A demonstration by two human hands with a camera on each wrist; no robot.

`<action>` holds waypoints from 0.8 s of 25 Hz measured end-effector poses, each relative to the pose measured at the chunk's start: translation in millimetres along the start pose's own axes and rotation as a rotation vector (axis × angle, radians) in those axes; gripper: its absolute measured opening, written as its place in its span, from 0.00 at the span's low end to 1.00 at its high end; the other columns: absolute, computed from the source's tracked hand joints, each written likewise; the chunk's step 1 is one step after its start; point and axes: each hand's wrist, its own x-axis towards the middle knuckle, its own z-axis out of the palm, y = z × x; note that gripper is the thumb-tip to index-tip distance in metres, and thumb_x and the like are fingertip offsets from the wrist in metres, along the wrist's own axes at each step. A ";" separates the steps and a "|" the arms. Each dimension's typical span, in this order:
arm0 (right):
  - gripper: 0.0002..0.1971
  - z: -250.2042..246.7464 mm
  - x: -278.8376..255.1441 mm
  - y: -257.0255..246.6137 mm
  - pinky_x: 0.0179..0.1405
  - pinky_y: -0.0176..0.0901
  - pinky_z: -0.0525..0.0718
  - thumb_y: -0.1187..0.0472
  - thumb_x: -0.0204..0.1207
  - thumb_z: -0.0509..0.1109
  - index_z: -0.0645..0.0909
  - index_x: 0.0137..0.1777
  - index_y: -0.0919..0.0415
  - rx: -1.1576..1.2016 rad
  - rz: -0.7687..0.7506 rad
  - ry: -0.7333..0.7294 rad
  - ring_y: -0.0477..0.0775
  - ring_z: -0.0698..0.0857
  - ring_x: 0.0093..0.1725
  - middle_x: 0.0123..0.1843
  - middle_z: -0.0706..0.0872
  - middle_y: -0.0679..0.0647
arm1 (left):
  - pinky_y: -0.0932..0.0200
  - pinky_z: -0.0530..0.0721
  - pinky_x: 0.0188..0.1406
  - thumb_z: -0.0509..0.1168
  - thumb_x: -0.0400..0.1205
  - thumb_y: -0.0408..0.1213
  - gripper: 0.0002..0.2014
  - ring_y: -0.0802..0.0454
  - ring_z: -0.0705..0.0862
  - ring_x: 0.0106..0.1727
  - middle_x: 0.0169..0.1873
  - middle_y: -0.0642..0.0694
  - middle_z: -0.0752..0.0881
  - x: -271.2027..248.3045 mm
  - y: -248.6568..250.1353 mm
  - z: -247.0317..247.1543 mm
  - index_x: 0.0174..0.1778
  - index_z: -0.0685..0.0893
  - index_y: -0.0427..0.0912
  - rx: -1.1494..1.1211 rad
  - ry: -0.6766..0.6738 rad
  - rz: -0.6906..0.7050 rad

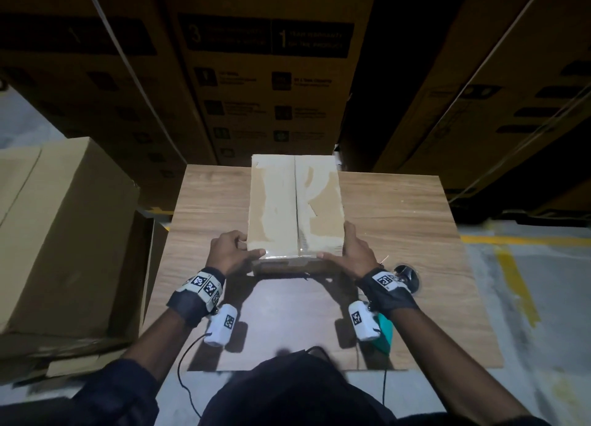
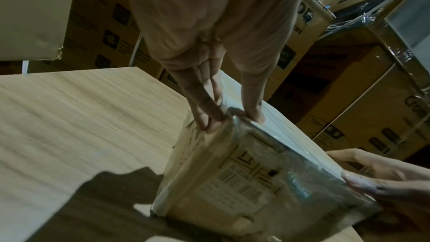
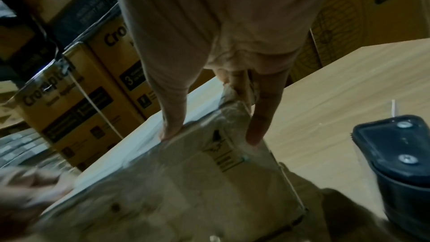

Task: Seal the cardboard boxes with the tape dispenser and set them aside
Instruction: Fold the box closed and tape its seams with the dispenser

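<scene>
A small cardboard box (image 1: 295, 202), flaps closed and patched with clear tape, lies lengthwise on the wooden table (image 1: 399, 218). My left hand (image 1: 235, 250) grips its near left corner, thumb on top and fingers down the side, as the left wrist view shows (image 2: 232, 120). My right hand (image 1: 351, 250) grips the near right corner the same way (image 3: 211, 135). The box's printed near end (image 2: 232, 181) faces me. The tape dispenser (image 1: 407, 275), black with a teal handle, lies on the table just right of my right wrist (image 3: 395, 154); neither hand touches it.
A large plain carton (image 1: 64, 234) stands left of the table. Stacked printed appliance cartons (image 1: 271, 74) form a wall right behind the table's far edge. Grey floor with a yellow line (image 1: 511, 266) lies to the right.
</scene>
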 end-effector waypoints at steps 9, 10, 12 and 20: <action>0.48 -67.1 61.5 12.7 0.80 0.68 0.72 0.58 0.66 0.88 0.68 0.85 0.45 0.104 -0.030 -0.225 0.58 0.74 0.79 0.81 0.76 0.50 | 0.51 0.90 0.34 0.80 0.77 0.48 0.17 0.46 0.91 0.29 0.29 0.40 0.92 -60.5 11.5 49.8 0.31 0.93 0.37 -0.065 -0.466 -0.072; 0.45 -66.7 66.8 13.4 0.80 0.68 0.72 0.62 0.68 0.86 0.71 0.83 0.46 0.160 -0.016 -0.179 0.57 0.74 0.79 0.80 0.77 0.51 | 0.47 0.89 0.38 0.79 0.79 0.48 0.17 0.45 0.90 0.31 0.31 0.40 0.92 -58.1 10.7 56.9 0.35 0.93 0.36 -0.073 -0.513 -0.058; 0.39 -63.1 66.5 15.2 0.80 0.63 0.74 0.65 0.71 0.84 0.75 0.81 0.48 0.178 0.006 0.032 0.56 0.74 0.78 0.80 0.78 0.52 | 0.51 0.88 0.38 0.76 0.81 0.48 0.16 0.55 0.87 0.29 0.28 0.47 0.91 -48.4 21.2 62.6 0.36 0.93 0.39 0.092 -0.609 0.065; 0.45 5.7 -22.4 -45.0 0.84 0.64 0.62 0.37 0.70 0.81 0.63 0.84 0.39 -0.239 -0.231 -0.007 0.55 0.62 0.86 0.89 0.62 0.48 | 0.51 0.86 0.55 0.76 0.77 0.60 0.22 0.50 0.88 0.57 0.56 0.51 0.91 8.0 25.9 -39.8 0.63 0.88 0.52 0.550 -0.011 0.379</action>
